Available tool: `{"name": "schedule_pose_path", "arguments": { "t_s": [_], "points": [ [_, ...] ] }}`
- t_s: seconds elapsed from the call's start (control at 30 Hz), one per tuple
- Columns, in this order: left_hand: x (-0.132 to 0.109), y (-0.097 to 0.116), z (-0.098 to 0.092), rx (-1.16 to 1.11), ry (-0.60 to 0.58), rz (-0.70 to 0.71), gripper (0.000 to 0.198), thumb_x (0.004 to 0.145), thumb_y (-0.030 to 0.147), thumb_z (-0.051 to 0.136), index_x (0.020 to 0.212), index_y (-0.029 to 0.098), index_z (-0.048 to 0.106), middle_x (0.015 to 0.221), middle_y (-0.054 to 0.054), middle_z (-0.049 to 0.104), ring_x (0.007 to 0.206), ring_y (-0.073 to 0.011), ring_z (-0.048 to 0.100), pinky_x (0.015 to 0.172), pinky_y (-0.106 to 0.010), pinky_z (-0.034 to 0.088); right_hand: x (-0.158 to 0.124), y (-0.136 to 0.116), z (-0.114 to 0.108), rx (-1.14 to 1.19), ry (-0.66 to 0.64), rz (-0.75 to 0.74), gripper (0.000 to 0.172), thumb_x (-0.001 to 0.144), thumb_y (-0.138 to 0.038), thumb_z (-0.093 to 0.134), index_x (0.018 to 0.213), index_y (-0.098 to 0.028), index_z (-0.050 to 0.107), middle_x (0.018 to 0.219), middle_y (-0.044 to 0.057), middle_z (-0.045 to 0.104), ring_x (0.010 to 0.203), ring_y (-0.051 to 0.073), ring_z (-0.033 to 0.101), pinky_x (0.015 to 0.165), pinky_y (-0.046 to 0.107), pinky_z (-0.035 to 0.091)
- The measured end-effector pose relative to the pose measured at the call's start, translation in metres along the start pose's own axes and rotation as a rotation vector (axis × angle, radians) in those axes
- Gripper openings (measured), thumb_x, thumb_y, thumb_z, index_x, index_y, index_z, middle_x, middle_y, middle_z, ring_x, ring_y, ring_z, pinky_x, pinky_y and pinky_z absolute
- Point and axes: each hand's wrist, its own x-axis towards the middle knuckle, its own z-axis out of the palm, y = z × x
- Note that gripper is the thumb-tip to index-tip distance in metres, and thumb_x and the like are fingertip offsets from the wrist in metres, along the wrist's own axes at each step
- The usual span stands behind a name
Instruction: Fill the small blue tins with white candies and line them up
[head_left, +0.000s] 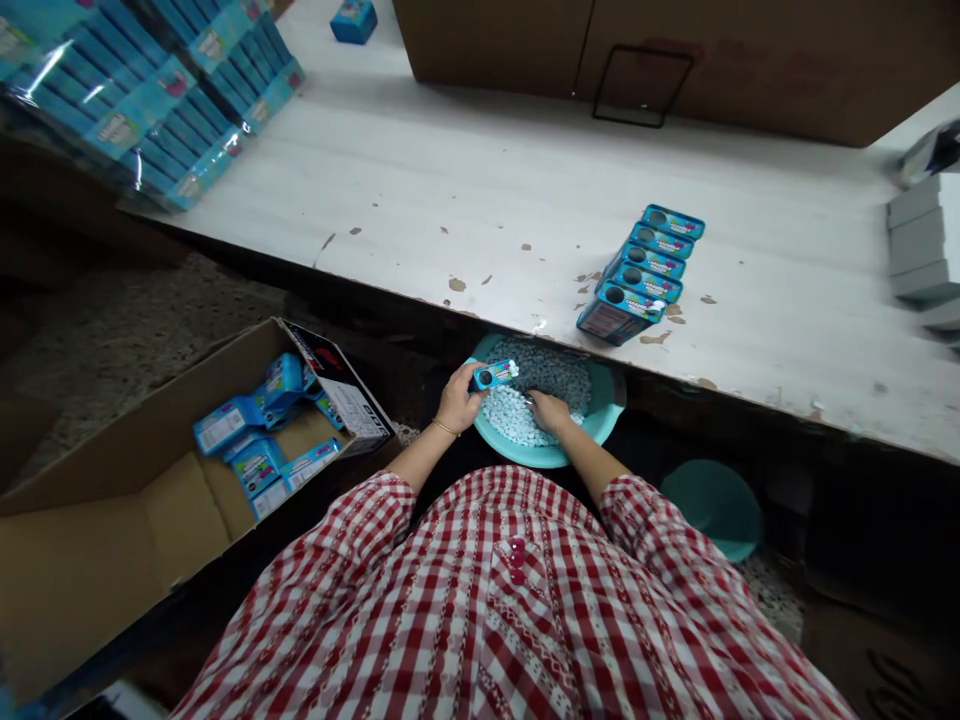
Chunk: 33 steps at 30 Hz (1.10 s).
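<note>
My left hand is closed round a small blue box with a round hole in its top, held over a teal bowl on my lap. The bowl is full of small pale blue-white candies. My right hand rests on the candies inside the bowl, its fingers curled down into them; what they hold is hidden. A row of several matching blue boxes stands on the white table just beyond the bowl.
An open cardboard carton with several blue boxes lies on the floor at the left. Wrapped packs of blue boxes sit at the table's far left. Large cartons stand at the back. A second teal bowl lies below right.
</note>
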Motion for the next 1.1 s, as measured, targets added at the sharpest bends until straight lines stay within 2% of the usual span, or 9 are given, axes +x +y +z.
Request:
{"name": "schedule_pose_path", "arguments": {
  "t_s": [0.1,0.2,0.37,0.53,0.67,0.8,0.93,1.0,1.1],
  "points": [
    [-0.001,-0.003,-0.007,-0.033,0.048,-0.039,0.035,0.073,0.022,0.06,0.107,0.018,0.053,0.108,-0.007,0.06,0.101,-0.0213,0.056,0.091,-0.037,0.044,0.007,0.006,0.007,0.133,0.015,-0.023,0.035,0.091,-0.027,0.041,0.122,-0.014,0.049,0.112,0.01,0.062,0.097,0.014,0.058,0.079,0.021,0.043],
    [-0.001,-0.005,-0.011,-0.055,0.084,-0.088,0.036,0.073,0.022,0.061,0.107,0.018,0.052,0.108,-0.007,0.061,0.099,-0.0204,0.057,0.09,-0.036,0.045,-0.008,0.027,-0.001,0.291,0.035,-0.06,0.033,0.086,-0.023,0.049,0.117,-0.016,0.052,0.104,0.005,0.064,0.091,0.012,0.059,0.078,0.02,0.044],
    [0.002,-0.001,0.001,-0.045,0.082,-0.092,0.036,0.071,0.018,0.06,0.106,0.017,0.052,0.107,-0.007,0.061,0.1,-0.0213,0.057,0.091,-0.036,0.044,-0.056,0.042,-0.05,0.517,0.115,-0.128,0.032,0.082,-0.027,0.052,0.112,-0.018,0.055,0.094,0.004,0.065,0.084,0.015,0.059,0.075,0.026,0.045],
    [0.003,0.012,0.023,0.024,-0.026,0.006,0.04,0.068,0.009,0.052,0.107,0.016,0.052,0.108,-0.009,0.059,0.103,-0.0224,0.054,0.093,-0.037,0.042,-0.085,0.011,-0.114,0.236,0.11,-0.113,0.032,0.086,-0.031,0.047,0.116,-0.022,0.055,0.109,0.005,0.064,0.096,0.019,0.06,0.082,0.029,0.044],
    [0.002,0.021,0.034,0.077,-0.092,0.059,0.045,0.065,0.005,0.047,0.108,0.016,0.052,0.109,-0.009,0.058,0.105,-0.0228,0.052,0.094,-0.039,0.041,-0.092,-0.02,-0.141,-0.146,0.067,-0.031,0.033,0.088,-0.03,0.041,0.116,-0.023,0.056,0.111,0.008,0.063,0.094,0.024,0.061,0.076,0.033,0.047],
    [0.002,0.022,0.039,0.109,-0.123,0.092,0.047,0.062,0.003,0.044,0.108,0.013,0.053,0.11,-0.011,0.058,0.105,-0.0238,0.051,0.094,-0.039,0.04,-0.091,-0.044,-0.152,-0.329,0.043,-0.023,0.033,0.089,-0.025,0.033,0.109,-0.019,0.058,0.099,0.012,0.065,0.083,0.024,0.064,0.068,0.033,0.048],
    [0.004,0.02,0.042,0.102,-0.141,0.094,0.05,0.061,0.002,0.043,0.108,0.015,0.053,0.11,-0.01,0.058,0.106,-0.0241,0.051,0.094,-0.04,0.04,-0.088,-0.059,-0.159,-0.361,0.012,-0.008,0.036,0.088,-0.016,0.028,0.107,-0.015,0.058,0.097,0.016,0.064,0.085,0.023,0.063,0.07,0.031,0.047],
    [0.004,0.018,0.041,0.084,-0.138,0.087,0.048,0.062,0.003,0.045,0.107,0.016,0.053,0.11,-0.01,0.058,0.105,-0.0239,0.052,0.093,-0.04,0.041,-0.092,-0.056,-0.161,-0.35,0.013,-0.001,0.036,0.088,-0.016,0.028,0.108,-0.016,0.058,0.099,0.016,0.063,0.086,0.023,0.063,0.071,0.031,0.046],
    [0.002,0.014,0.034,0.053,-0.093,0.058,0.042,0.066,0.006,0.048,0.107,0.017,0.053,0.108,-0.009,0.059,0.103,-0.0236,0.053,0.092,-0.039,0.042,-0.1,-0.028,-0.153,-0.322,0.033,0.039,0.034,0.09,-0.024,0.029,0.113,-0.02,0.055,0.105,0.014,0.062,0.086,0.023,0.062,0.071,0.032,0.046]
  ]
}}
